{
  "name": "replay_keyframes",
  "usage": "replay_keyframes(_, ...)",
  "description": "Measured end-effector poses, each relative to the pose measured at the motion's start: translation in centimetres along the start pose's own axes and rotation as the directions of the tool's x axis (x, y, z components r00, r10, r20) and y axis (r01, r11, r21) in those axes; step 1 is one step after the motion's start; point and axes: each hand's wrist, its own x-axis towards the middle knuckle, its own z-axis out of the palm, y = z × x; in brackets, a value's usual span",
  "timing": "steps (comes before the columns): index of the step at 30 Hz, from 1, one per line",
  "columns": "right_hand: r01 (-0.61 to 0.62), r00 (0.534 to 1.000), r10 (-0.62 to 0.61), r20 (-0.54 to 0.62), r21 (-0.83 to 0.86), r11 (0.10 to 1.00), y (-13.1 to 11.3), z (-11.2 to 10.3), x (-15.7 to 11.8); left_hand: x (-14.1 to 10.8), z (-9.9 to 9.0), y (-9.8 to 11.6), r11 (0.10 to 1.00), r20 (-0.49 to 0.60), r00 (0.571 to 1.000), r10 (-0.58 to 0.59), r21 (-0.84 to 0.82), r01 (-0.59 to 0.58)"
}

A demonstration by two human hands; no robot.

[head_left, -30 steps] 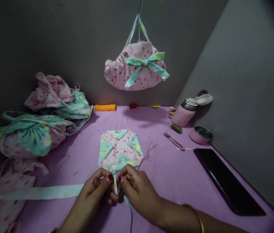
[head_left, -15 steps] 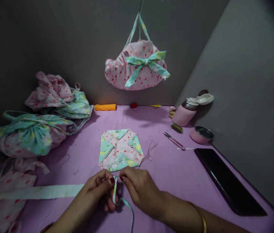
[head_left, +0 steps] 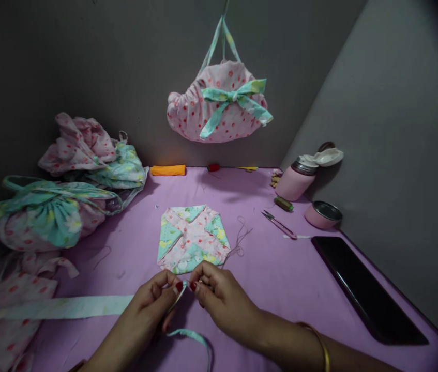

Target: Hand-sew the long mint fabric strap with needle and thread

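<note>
My left hand (head_left: 155, 301) is closed in a pinch on the end of a narrow turquoise fabric strap (head_left: 191, 335); the strap's tail curves down across the table to the bottom edge. Close beside it, my right hand (head_left: 219, 295) has thumb and forefinger pinched near the strap's end. Whatever sits between those right fingertips is too small to make out. Just beyond both hands lies a flat square of pink and turquoise floral fabric (head_left: 193, 240) with folded-in corners. Loose dark thread (head_left: 238, 250) trails from its right side.
Fabric bags (head_left: 48, 214) and a pale strip (head_left: 82, 307) lie left. A pink bag (head_left: 221, 119) hangs behind. To the right are thread snips (head_left: 281, 225), a green thread spool (head_left: 283, 204), a pink flask (head_left: 295, 182), its cup (head_left: 323, 214) and a black phone (head_left: 366, 289).
The strap's loop below my left fingers has dropped, and its tail lies lower. My right hand has turned slightly and its fingers have opened out a little behind the pinch.
</note>
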Motion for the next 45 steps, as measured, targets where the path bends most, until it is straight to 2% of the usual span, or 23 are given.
replay_keyframes(3, -0.011, 1.000, 0.011, 0.002, 0.030, 0.999, 0.1, 0.0, 0.0, 0.1, -0.1, -0.1, 1.000, 0.014, 1.000, -0.005, -0.004, 0.005)
replay_keyframes(10, 0.053, 0.999, -0.053, 0.009, 0.010, 0.999, -0.2, -1.0, 0.3, 0.0, -0.1, 0.5, 0.999, 0.066, 0.997, -0.046, 0.015, 0.046)
replay_keyframes(12, 0.018, 1.000, -0.019, 0.009, 0.064, 0.998, 0.0, -1.4, 0.6, 0.1, -0.2, 0.5, 0.998, 0.078, 0.996, -0.053, 0.033, 0.051)
replay_keyframes(15, -0.073, 0.997, 0.073, 0.011, 0.256, 0.964, 0.2, -1.8, 1.0, 0.0, -0.2, 0.6, 0.996, 0.075, 0.995, -0.067, 0.059, 0.062)
replay_keyframes(18, -0.163, 0.980, 0.095, 0.175, 0.427, 0.889, -0.1, -1.9, 1.0, -0.3, 0.0, 0.7, 0.996, 0.093, 0.995, -0.041, 0.085, 0.033)
replay_keyframes(20, -0.186, 0.954, 0.060, 0.294, 0.424, 0.886, -0.4, -1.9, 0.9, -0.4, 0.0, 0.9, 0.995, 0.116, 0.993, -0.013, 0.100, 0.002)
replay_keyframes(22, -0.164, 0.946, 0.041, 0.323, 0.365, 0.916, -0.5, -1.9, 0.7, -0.4, 0.0, 1.1, 0.992, 0.121, 0.993, -0.004, 0.124, -0.011)
replay_keyframes(26, -0.154, 0.966, 0.066, 0.250, 0.349, 0.925, 0.0, -2.4, 0.8, -0.3, -0.3, 1.3, 0.984, 0.100, 0.995, -0.004, 0.177, -0.014)
replay_keyframes(32, -0.069, 0.996, 0.043, 0.080, 0.364, 0.929, 0.5, -2.9, 1.3, -0.3, -0.5, 1.4, 0.948, 0.102, 0.990, 0.096, 0.293, -0.122)
replay_keyframes(39, -0.012, 0.997, 0.039, -0.068, 0.356, 0.934, 0.6, -2.9, 1.7, -0.4, -0.6, 1.4, 0.943, 0.095, 0.991, 0.099, 0.310, -0.124)
replay_keyframes(41, -0.016, 0.986, 0.070, -0.150, 0.332, 0.943, 0.6, -2.8, 1.5, -0.3, -0.7, 1.4, 0.938, 0.083, 0.990, 0.111, 0.319, -0.132)
replay_keyframes(43, -0.003, 0.974, 0.070, -0.215, 0.297, 0.955, 0.3, -2.7, 1.2, -0.1, -0.8, 1.4, 0.913, 0.077, 0.979, 0.186, 0.354, -0.201)
replay_keyframes(45, 0.002, 0.984, 0.044, -0.173, 0.259, 0.966, -0.2, -2.3, 0.8, 0.1, -0.9, 1.4, 0.867, 0.079, 0.951, 0.298, 0.395, -0.304)
